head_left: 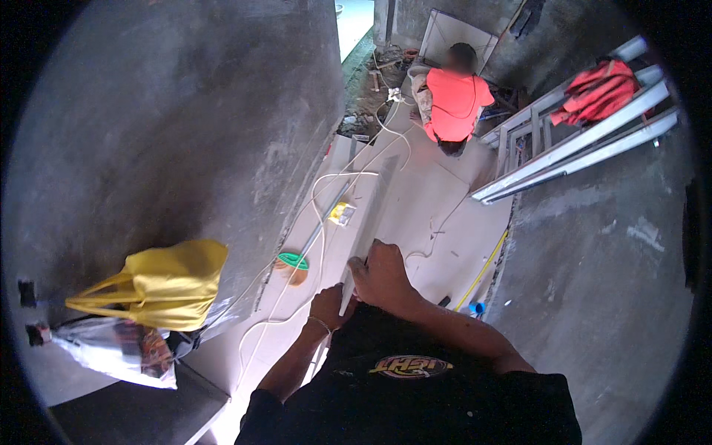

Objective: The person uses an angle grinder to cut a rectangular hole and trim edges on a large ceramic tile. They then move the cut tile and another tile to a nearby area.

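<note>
A long, straight pale-grey bar (373,215) slants away from my body over the light tiled floor; its exact kind and material I cannot tell. My left hand (331,307) is closed round its near end, with a thin band on the wrist. Slightly farther along, my right hand (384,274) grips the same bar, fingers curled and thumb toward the left. To the left of the bar lie a yellow-and-white packet (342,213) and an orange-brown container with a green rim (293,261).
A white cable (315,194) loops over the floor on the left. Ahead, a person in a bright red-orange shirt (454,104) crouches. Metal frames, perhaps a ladder (586,144), lean at right under a red cloth (602,90). A yellow bag (174,285) hangs on the left wall.
</note>
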Tool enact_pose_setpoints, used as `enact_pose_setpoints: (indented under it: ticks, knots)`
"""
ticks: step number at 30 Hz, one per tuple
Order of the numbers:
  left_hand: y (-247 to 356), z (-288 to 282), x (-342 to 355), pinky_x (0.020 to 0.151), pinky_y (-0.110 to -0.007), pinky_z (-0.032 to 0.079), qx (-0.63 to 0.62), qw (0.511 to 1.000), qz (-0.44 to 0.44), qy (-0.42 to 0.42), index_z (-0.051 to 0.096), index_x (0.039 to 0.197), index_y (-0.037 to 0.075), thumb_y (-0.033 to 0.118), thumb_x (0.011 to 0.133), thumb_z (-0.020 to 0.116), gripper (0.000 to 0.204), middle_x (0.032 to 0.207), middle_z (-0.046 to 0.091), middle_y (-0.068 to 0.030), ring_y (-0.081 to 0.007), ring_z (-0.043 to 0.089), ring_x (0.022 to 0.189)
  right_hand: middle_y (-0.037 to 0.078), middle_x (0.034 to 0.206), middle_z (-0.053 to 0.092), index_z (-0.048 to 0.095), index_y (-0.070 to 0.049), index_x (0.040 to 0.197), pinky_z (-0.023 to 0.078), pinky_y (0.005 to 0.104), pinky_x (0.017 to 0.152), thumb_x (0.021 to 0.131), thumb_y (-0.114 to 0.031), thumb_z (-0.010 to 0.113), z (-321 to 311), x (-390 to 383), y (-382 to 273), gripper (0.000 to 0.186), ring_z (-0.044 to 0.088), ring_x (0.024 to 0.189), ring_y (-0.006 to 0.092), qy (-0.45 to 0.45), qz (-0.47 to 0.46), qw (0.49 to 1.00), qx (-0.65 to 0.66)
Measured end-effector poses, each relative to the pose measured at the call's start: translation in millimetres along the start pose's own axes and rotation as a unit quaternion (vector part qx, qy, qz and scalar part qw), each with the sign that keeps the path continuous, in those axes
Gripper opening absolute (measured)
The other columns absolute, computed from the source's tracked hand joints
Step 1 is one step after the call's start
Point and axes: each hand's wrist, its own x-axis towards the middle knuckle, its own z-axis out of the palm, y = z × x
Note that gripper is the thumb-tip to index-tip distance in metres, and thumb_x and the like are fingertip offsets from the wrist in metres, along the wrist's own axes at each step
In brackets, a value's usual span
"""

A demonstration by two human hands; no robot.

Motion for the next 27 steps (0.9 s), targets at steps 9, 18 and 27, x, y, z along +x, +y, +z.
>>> enact_pose_setpoints:
  ticks: [9,18,27]
  knots:
    - [66,-56,258,0.08,-0.056,0.062,0.056,0.996,-0.05,0.049,0.068,0.102,0.005,0.033,0.081,0.081,0.037,0.092,0.075,-0.022,-0.0448,0.076,0.087,0.031,0.074,0.071,0.067,0.02,0.088,0.06,0.0533,0.079,0.089,-0.018,0.072,-87,251,100,0.038,0.074,0.077,0.0502,-0.042,-0.014,0.999,-0.025]
    - [132,-206,468,0.081,-0.059,0.058,0.019,0.998,-0.045,0.048,0.064,0.106,0.001,0.029,0.086,0.078,0.037,0.093,0.073,-0.024,-0.0467,0.073,0.091,0.028,0.08,0.068,0.073,0.007,0.083,0.055,0.0626,0.082,0.092,-0.029,0.067,-177,502,163,0.037,0.068,0.076,0.0506,-0.09,-0.051,0.994,-0.037]
    - [174,-307,690,0.079,-0.059,0.058,0.004,0.995,-0.03,0.095,0.064,0.102,0.002,0.027,0.085,0.079,0.033,0.093,0.074,-0.024,-0.046,0.073,0.089,0.025,0.07,0.072,0.072,0.012,0.081,0.062,0.0535,0.078,0.095,-0.024,0.065,-249,732,222,0.039,0.073,0.065,0.0433,-0.113,-0.072,0.991,-0.025]
